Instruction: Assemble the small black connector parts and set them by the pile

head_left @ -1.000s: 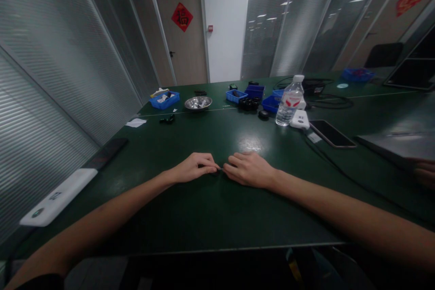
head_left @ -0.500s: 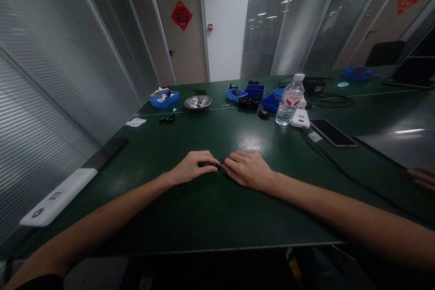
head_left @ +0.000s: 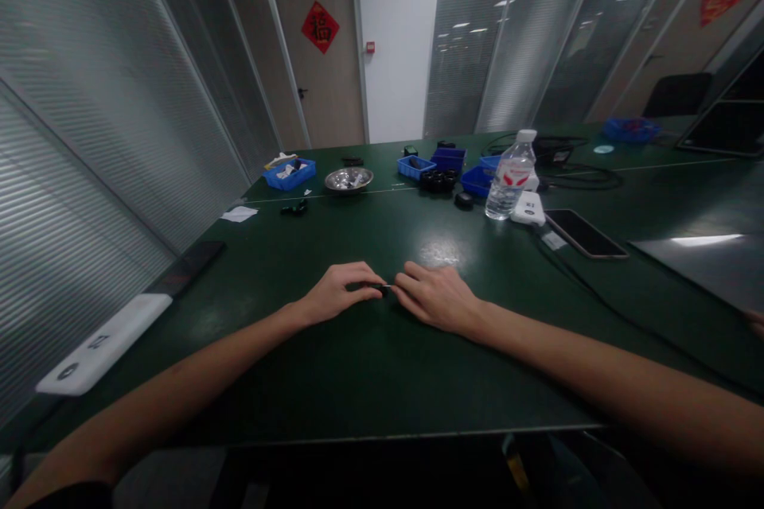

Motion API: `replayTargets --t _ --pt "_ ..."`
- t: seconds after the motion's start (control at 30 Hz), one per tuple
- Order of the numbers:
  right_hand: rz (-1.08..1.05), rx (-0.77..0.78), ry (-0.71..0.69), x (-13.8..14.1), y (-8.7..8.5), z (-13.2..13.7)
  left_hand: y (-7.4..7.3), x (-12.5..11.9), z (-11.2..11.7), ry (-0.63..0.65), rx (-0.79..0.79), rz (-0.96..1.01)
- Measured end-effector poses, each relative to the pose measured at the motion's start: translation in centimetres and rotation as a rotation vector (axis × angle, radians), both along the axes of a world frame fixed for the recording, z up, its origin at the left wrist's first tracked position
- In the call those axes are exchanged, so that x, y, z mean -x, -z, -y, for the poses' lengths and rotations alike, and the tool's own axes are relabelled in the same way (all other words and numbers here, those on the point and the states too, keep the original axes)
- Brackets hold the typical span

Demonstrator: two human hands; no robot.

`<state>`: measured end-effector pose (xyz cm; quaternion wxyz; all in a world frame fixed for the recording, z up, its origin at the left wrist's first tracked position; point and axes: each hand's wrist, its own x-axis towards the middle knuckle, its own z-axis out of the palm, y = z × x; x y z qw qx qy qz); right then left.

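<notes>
Both of my hands rest on the dark green table point(head_left: 370, 374), fingertips meeting. My left hand point(head_left: 343, 292) is curled, its thumb and fingers pinched on a small dark part point(head_left: 385, 287) with a thin light tip. My right hand point(head_left: 433, 296) lies knuckles up, its fingers closed in a pinch on the other end of the same small part. The part is too small and dark to name.
Further back stand blue bins point(head_left: 289, 174), a metal bowl point(head_left: 348, 179), black round parts point(head_left: 438, 180), a water bottle point(head_left: 508, 175), a white box point(head_left: 528, 209) and a phone point(head_left: 585, 233) with a cable. A white device point(head_left: 104, 343) lies at the left edge. Another person's fingertips point(head_left: 757, 321) show at far right.
My hands have crept slightly away from me on the table, still pinched together. The other person's hand at the far right has drawn back almost out of view.
</notes>
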<state>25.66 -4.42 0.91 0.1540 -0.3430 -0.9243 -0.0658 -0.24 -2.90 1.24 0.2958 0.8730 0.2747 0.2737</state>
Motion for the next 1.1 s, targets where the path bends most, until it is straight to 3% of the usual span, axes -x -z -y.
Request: replayTargets --t 0.5,1.1 --pt "0.022 0.032 0.011 0.29 0.03 0.1 0.38 -0.01 -0.17 0.007 -0.064 0.009" --pt "-0.029 0.046 0.084 0.1 0.15 -0.16 0.87 -0.36 -0.41 -0.114 -0.118 -0.063"
